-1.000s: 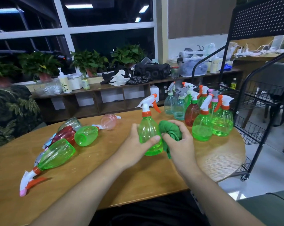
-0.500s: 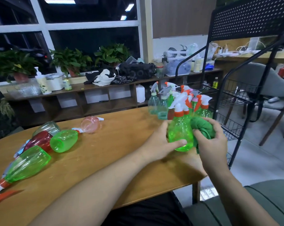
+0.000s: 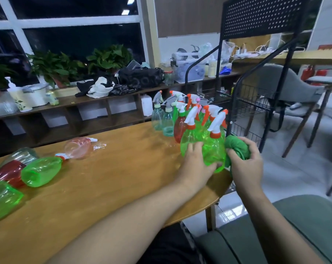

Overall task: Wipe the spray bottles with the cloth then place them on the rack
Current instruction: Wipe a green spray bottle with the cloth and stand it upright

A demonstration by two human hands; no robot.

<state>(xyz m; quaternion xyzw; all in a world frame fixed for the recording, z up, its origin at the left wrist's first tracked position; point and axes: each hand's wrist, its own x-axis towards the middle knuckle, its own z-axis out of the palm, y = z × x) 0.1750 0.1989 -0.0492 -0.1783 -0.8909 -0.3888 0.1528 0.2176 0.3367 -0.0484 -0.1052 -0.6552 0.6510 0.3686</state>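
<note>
My left hand (image 3: 196, 164) grips a green spray bottle (image 3: 213, 147) with a white and orange trigger, upright at the table's right end. My right hand (image 3: 246, 164) holds a bunched green cloth (image 3: 237, 149) against the bottle's right side. Just behind stand several upright bottles (image 3: 172, 119), green, red and pale blue. More bottles lie on their sides at the left: a green one (image 3: 40, 171), a red one (image 3: 8, 173), a pink one (image 3: 78, 147). The black wire rack (image 3: 256, 103) stands right of the table.
The wooden table (image 3: 108, 187) ends in a rounded edge by the rack. A long low shelf (image 3: 96, 109) with plants, bags and jars runs along the window. A grey chair (image 3: 287, 92) stands behind the rack. A green seat (image 3: 294, 231) is at lower right.
Both hands have carried the green bottle and cloth rightward, from the table's middle to beside the standing bottles near the rack. My view has turned right with them.
</note>
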